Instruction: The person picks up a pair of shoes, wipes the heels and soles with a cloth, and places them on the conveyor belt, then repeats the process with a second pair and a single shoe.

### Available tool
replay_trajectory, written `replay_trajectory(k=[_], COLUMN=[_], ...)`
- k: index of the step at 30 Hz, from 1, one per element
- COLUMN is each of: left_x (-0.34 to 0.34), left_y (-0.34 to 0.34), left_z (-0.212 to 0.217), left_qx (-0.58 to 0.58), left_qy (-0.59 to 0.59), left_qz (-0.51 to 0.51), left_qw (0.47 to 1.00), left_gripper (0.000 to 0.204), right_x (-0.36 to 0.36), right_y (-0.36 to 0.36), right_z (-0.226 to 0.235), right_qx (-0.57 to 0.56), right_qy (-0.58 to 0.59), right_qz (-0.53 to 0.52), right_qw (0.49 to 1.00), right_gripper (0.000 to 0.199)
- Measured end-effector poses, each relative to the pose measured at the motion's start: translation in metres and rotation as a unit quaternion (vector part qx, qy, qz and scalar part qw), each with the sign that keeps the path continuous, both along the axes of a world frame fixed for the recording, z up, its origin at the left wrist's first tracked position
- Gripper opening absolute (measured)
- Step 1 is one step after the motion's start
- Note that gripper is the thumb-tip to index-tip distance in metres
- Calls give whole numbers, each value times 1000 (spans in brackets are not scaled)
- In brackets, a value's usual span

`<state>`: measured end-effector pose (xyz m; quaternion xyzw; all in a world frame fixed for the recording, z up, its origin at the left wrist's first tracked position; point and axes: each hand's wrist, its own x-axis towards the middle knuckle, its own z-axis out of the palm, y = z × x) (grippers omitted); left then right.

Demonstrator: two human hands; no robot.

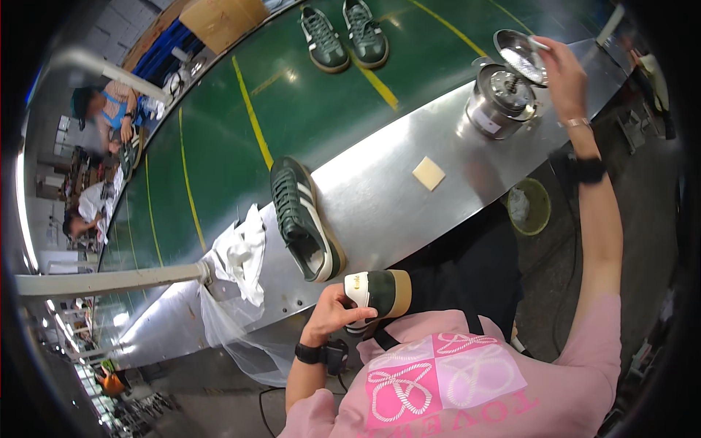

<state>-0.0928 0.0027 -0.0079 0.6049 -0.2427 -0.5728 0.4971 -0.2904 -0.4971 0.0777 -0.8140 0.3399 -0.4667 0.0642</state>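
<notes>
My left hand (337, 308) grips a dark green shoe (380, 292) with a tan sole by its heel, held close to my chest below the metal bench edge. Far out to the right, my right hand (561, 64) holds a thin white stick, a brush by the look of it, over a round metal pot (501, 102) whose lid (520, 55) stands tilted open. A matching green shoe with white stripes (305, 217) lies on its side on the steel bench (380, 204), just above my left hand.
A green conveyor belt (292, 95) with yellow lines carries a pair of green shoes (343, 35). A small cream square (428, 173) lies on the bench, and white cloth and plastic (244, 255) hang at its left. Other workers sit far left. A green bin (531, 206) stands on the floor.
</notes>
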Motion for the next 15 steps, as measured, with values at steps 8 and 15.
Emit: replay_trajectory(k=[8,15], left_x=[29,39], left_y=[3,-8], left_z=[-16,-19], left_qx=[-27,-8], left_qy=[39,64], left_qz=[-47,-106], left_qw=[998,992], left_gripper=[43,35], right_x=[26,79], right_y=[174,248], right_z=[-51,-107], right_qx=[164,246], right_qy=[39,105], right_qz=[315,519], right_qw=[934,812], right_gripper=[28,32])
